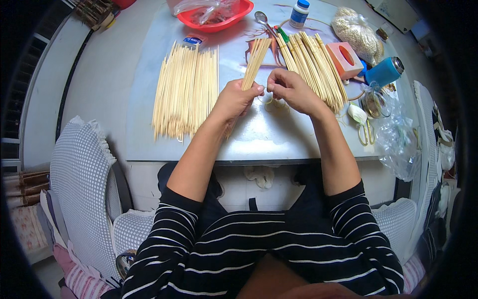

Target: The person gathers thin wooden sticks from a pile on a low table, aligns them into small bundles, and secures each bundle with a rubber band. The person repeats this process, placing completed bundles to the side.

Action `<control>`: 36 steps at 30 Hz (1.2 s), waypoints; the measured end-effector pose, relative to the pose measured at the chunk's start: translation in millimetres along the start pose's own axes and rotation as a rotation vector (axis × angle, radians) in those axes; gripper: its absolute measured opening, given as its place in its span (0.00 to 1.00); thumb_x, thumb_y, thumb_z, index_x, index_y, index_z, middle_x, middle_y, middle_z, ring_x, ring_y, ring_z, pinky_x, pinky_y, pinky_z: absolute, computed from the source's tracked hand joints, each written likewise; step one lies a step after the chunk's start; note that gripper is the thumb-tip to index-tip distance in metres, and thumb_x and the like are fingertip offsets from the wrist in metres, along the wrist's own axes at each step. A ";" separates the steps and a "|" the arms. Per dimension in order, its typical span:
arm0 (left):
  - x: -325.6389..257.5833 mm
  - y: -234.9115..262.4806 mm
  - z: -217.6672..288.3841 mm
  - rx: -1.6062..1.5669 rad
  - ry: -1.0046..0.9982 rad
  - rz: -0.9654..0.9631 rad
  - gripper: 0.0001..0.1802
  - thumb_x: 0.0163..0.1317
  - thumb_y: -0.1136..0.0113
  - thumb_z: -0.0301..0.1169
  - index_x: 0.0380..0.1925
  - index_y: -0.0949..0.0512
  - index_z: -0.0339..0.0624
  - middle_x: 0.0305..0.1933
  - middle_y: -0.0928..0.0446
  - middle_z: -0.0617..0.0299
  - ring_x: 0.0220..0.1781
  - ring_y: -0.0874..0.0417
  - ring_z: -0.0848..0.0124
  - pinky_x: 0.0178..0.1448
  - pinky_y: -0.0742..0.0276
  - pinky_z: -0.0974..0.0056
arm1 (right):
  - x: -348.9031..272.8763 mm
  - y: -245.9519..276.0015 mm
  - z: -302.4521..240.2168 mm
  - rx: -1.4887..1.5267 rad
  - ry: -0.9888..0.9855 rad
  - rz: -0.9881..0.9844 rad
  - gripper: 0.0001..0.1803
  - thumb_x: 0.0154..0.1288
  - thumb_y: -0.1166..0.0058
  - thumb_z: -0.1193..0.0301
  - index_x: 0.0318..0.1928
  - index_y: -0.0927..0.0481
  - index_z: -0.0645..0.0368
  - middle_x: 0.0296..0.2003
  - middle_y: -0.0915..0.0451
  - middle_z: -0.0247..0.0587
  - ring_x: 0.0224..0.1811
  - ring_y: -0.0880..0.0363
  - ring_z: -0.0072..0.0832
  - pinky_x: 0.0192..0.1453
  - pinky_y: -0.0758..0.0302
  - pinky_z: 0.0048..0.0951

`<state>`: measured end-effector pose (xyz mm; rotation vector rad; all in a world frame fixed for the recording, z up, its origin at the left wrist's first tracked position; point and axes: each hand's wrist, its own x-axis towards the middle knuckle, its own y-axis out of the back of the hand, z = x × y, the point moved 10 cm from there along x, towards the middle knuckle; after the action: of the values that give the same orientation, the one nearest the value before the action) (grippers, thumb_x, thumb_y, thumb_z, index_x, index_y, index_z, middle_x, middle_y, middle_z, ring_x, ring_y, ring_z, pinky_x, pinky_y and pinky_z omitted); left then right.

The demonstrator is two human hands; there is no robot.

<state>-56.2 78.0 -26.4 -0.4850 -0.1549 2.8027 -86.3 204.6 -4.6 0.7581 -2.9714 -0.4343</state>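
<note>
My left hand (238, 101) is closed around a slim bundle of bamboo sticks (257, 57), which fan slightly apart at the far end. Close beside it, my right hand (293, 89) pinches a thin yellowish loop (268, 98) that looks like a rubber band; it hangs between the two hands. More thin bands (280, 105) lie on the table under my right hand. A wide layer of loose bamboo sticks (184, 92) spreads to the left of my left hand. Beyond my right hand, several bundled sticks (313, 62) lie side by side, partly hidden by that hand.
On the table (269, 148) are a red basin (219, 25) with a plastic bag, a spoon (261, 19), a white-and-blue bottle (299, 14), a tissue box (343, 61), a blue flask (384, 73), scissors (366, 132) and a clear bag (398, 144). Covered chairs (82, 174) flank me.
</note>
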 end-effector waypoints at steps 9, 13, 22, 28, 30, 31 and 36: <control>1.4 7.6 6.4 -0.151 -0.040 0.020 0.10 0.67 0.37 0.36 0.32 0.23 0.43 0.16 0.35 0.75 0.14 0.41 0.84 0.17 0.47 0.73 | -0.6 -22.4 9.9 0.205 -0.202 -0.124 0.12 0.69 0.39 0.61 0.43 0.19 0.56 0.35 0.22 0.26 0.35 0.28 0.14 0.40 0.30 0.18; -0.6 14.6 7.6 -0.126 -0.004 0.016 0.11 0.68 0.38 0.39 0.33 0.25 0.45 0.16 0.38 0.77 0.15 0.43 0.84 0.19 0.49 0.73 | 1.9 -10.2 3.1 0.466 -0.141 -0.041 0.11 0.69 0.39 0.62 0.40 0.19 0.57 0.36 0.20 0.29 0.40 0.23 0.18 0.47 0.26 0.21; -0.3 -2.5 8.0 -0.069 -0.025 -0.063 0.16 0.72 0.43 0.46 0.34 0.25 0.45 0.16 0.40 0.77 0.16 0.44 0.84 0.20 0.51 0.73 | -0.7 -14.6 -20.3 0.940 0.022 -0.222 0.13 0.73 0.47 0.66 0.48 0.20 0.64 0.26 0.27 0.31 0.33 0.23 0.25 0.55 0.24 0.33; -4.1 1.6 8.9 -0.038 0.026 -0.069 0.31 0.75 0.62 0.61 0.29 0.27 0.46 0.15 0.42 0.77 0.16 0.46 0.82 0.20 0.51 0.72 | -4.0 43.1 -34.0 0.573 0.163 0.215 0.19 0.71 0.45 0.74 0.61 0.22 0.61 0.39 0.14 0.41 0.25 0.24 0.15 0.33 0.24 0.16; -2.2 2.5 5.9 0.095 0.027 -0.048 0.34 0.75 0.65 0.63 0.26 0.28 0.47 0.15 0.43 0.76 0.16 0.46 0.81 0.20 0.51 0.71 | -10.3 62.9 -41.1 0.382 0.178 0.327 0.23 0.69 0.42 0.75 0.64 0.24 0.61 0.44 0.14 0.43 0.30 0.23 0.16 0.36 0.23 0.17; -2.0 -0.1 6.3 0.133 0.018 -0.066 0.34 0.75 0.64 0.63 0.25 0.28 0.47 0.15 0.43 0.76 0.16 0.46 0.81 0.21 0.51 0.71 | -13.0 69.7 -41.9 0.341 0.181 0.385 0.24 0.67 0.38 0.74 0.63 0.22 0.59 0.44 0.15 0.40 0.32 0.21 0.17 0.36 0.22 0.19; -3.1 -7.8 6.5 0.268 0.000 -0.151 0.33 0.74 0.59 0.62 0.21 0.29 0.47 0.15 0.40 0.75 0.15 0.43 0.81 0.20 0.48 0.71 | -11.2 59.7 -42.7 0.257 0.186 0.263 0.27 0.61 0.32 0.69 0.61 0.20 0.58 0.43 0.16 0.37 0.35 0.20 0.20 0.39 0.20 0.23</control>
<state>-53.6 84.1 -18.2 -0.3913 0.1749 2.6226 -99.4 249.1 53.3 0.3851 -2.9208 0.0309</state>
